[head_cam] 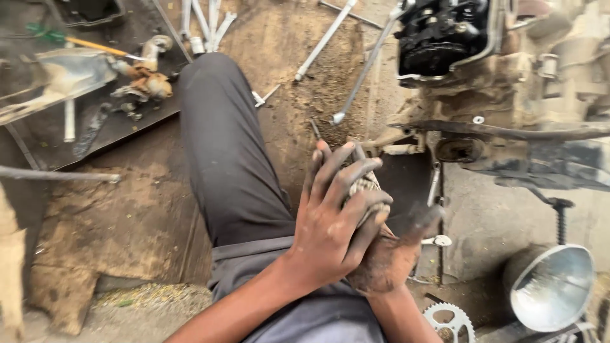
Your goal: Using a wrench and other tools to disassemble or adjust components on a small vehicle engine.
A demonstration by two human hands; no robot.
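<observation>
- Ribbed, grimy cylindrical metal part (366, 185) — pale grey with fine ridges — sits pressed between both hands, in front of the person's knee and just left of the engine; most of it is covered by fingers.
- Head view, left hand (333, 222): it lies on top, dark with grease, fingers (348, 171) wrapped over the ribbed part and closed on it.
- Right hand (389, 254): it cups the part from below and behind, palm up against the left hand, thumb blurred toward the right. The two hands are together, clamped around the one part.
- Person's leg in dark grey trousers (229, 159) runs from the bottom centre up toward the top of the view, just left of the hands.
- Dirty engine block with a black top section (457, 44) stands at upper right — its frame reaches down to just beside the hands.
- Long silver spanners and rods (346, 63) lie on the brown, dusty ground above the hands; more lie near the top edge.
- Dark metal tray (44, 127) at upper left holds a yellow-shafted screwdriver with a green handle (76, 41) and small rusty fittings (147, 79).
- Shiny round metal bowl-shaped reflector (549, 289) rests at lower right, with a toothed silver sprocket (450, 321) just left of it, near the right forearm.
</observation>
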